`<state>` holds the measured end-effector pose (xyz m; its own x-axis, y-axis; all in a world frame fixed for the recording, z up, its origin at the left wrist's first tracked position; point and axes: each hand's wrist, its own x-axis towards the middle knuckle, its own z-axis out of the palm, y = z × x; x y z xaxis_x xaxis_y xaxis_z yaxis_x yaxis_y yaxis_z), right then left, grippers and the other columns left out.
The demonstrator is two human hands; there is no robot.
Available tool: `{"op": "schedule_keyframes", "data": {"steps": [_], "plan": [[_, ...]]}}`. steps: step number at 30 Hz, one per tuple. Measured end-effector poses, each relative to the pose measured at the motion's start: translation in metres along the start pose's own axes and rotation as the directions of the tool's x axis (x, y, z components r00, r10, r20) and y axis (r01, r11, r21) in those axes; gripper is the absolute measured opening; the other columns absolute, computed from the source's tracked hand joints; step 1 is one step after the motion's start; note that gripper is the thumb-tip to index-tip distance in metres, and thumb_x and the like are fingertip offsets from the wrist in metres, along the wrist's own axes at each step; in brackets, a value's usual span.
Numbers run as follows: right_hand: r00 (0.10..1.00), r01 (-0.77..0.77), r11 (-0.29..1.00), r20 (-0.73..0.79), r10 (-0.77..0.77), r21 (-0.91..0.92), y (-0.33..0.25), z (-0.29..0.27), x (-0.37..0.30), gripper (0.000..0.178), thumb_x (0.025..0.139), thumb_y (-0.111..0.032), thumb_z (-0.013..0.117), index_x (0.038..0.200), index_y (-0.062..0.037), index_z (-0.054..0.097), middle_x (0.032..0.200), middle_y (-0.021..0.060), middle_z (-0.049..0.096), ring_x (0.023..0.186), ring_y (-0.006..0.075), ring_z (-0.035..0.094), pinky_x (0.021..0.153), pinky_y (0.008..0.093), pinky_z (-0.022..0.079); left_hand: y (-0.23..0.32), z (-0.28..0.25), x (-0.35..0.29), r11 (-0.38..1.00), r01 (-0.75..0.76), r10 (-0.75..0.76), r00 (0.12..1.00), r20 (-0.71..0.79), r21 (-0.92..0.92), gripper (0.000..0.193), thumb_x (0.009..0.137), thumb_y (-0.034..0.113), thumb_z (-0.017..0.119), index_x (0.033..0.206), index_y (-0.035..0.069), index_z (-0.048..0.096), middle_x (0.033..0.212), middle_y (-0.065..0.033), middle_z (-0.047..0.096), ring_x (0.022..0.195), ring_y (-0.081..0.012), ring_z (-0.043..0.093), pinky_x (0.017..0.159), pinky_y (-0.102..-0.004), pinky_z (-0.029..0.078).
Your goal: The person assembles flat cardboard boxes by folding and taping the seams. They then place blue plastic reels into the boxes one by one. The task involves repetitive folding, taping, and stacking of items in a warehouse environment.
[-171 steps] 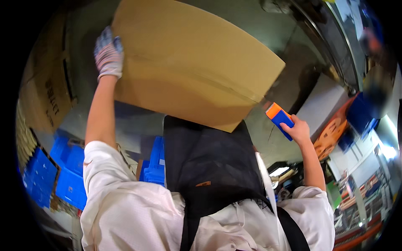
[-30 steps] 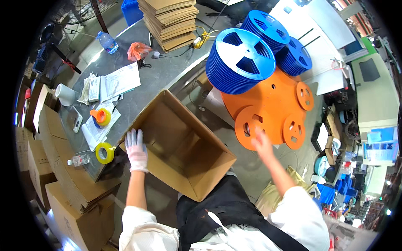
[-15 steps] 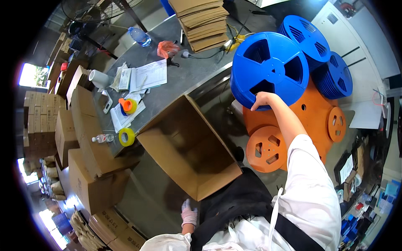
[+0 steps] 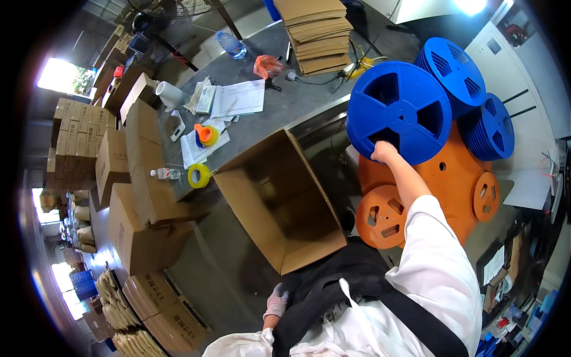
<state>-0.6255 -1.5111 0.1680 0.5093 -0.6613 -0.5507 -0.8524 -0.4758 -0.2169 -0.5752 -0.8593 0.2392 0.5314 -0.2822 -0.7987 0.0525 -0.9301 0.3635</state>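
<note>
My right hand (image 4: pixel 385 151) is at the lower edge of the front stack of blue plastic reels (image 4: pixel 431 140). Its fingers hook into a window of the top blue reel (image 4: pixel 399 112), and the fingertips are hidden inside. The stack stands on an orange turntable-like base (image 4: pixel 442 181) with round orange discs (image 4: pixel 380 215) at its corners. My left hand (image 4: pixel 276 301), in a pale glove, hangs low beside my black apron with its fingers loosely extended, holding nothing. Between my body and the table stands an open cardboard box (image 4: pixel 284 202), with no contents visible.
Two more blue reel stacks (image 4: pixel 455 68) stand behind the front one. On the grey table (image 4: pixel 244 140) lie flattened cardboard (image 4: pixel 318 35), papers (image 4: pixel 247 98), tape rolls (image 4: pixel 198 176) and bottles (image 4: pixel 231 45). Cardboard cartons (image 4: pixel 148 232) stand at the left.
The whole view has shifted, moving the table and reels rightward and slightly down. My right hand remains at the front reel stack. My left hand has come nearer the apron.
</note>
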Motion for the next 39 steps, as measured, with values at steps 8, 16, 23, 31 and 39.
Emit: {"op": "schedule_keyframes", "data": {"steps": [8, 16, 23, 31, 39], "plan": [[0.997, 0.04, 0.996, -0.065, -0.036, 0.074, -0.018, -0.028, -0.103, 0.041, 0.069, -0.027, 0.069, 0.102, -0.0025, 0.068, 0.099, 0.0224, 0.068, 0.096, 0.0358, 0.065, 0.084, 0.0427, 0.052, 0.02, -0.015, -0.032, 0.982, 0.033, -0.051, 0.995, 0.09, 0.189, 0.047, 0.09, 0.02, 0.063, 0.133, 0.007, 0.049, 0.123, -0.015, 0.062, 0.114, -0.0266, 0.06, 0.098, -0.0329, 0.046], [0.998, 0.006, 0.339, 0.015, -0.058, 0.941, -0.052, -0.086, -0.299, 0.043, 0.072, -0.017, 0.073, 0.108, 0.0046, 0.063, 0.097, 0.0125, 0.067, 0.083, 0.0229, 0.066, 0.078, 0.0373, 0.053, -0.035, -0.046, 0.065, 0.957, -0.251, 0.243, 0.967, 0.07, 0.143, 0.046, 0.089, 0.022, 0.061, 0.131, 0.007, 0.052, 0.12, -0.0175, 0.063, 0.11, -0.0325, 0.06, 0.093, -0.0367, 0.048], [0.884, 0.192, -0.678, -0.425, -0.193, 0.709, -0.082, -0.041, -0.436, 0.036, 0.083, -0.034, 0.064, 0.099, -0.0075, 0.046, 0.068, -0.0017, 0.04, 0.06, 0.0108, 0.039, 0.056, 0.0277, 0.033, 0.014, -0.062, 0.105, 0.885, -0.465, 0.465, 0.885, -0.031, 0.02, 0.048, 0.088, 0.017, 0.063, 0.134, 0.007, 0.05, 0.123, -0.0178, 0.062, 0.112, -0.0292, 0.061, 0.095, -0.0355, 0.047], [0.715, 0.092, -0.746, -0.565, -0.412, 0.66, -0.101, 0.013, -0.48, 0.038, 0.085, -0.036, 0.07, 0.096, -0.0066, 0.049, 0.06, -0.0012, 0.047, 0.051, 0.0117, 0.047, 0.051, 0.0295, 0.039, 0.126, -0.105, 0.073, 0.583, -0.75, 0.658, 0.661, -0.36, -0.312, 0.044, 0.094, 0.013, 0.057, 0.136, 0.006, 0.049, 0.134, -0.0169, 0.055, 0.122, -0.0305, 0.054, 0.102, -0.0348, 0.043], [0.623, 0.081, -0.685, -0.573, -0.532, 0.724, -0.096, 0.003, -0.488, 0.037, 0.085, -0.039, 0.068, 0.091, -0.0085, 0.048, 0.058, -0.0007, 0.045, 0.048, 0.0143, 0.044, 0.05, 0.0299, 0.037, 0.264, -0.063, -0.045, 0.234, -0.909, 0.959, 0.158, -0.236, 0.345, 0.059, 0.088, 0.035, 0.057, 0.132, -0.003, 0.047, 0.14, -0.0285, 0.041, 0.134, -0.0436, 0.035, 0.112, -0.0521, 0.026]]}}
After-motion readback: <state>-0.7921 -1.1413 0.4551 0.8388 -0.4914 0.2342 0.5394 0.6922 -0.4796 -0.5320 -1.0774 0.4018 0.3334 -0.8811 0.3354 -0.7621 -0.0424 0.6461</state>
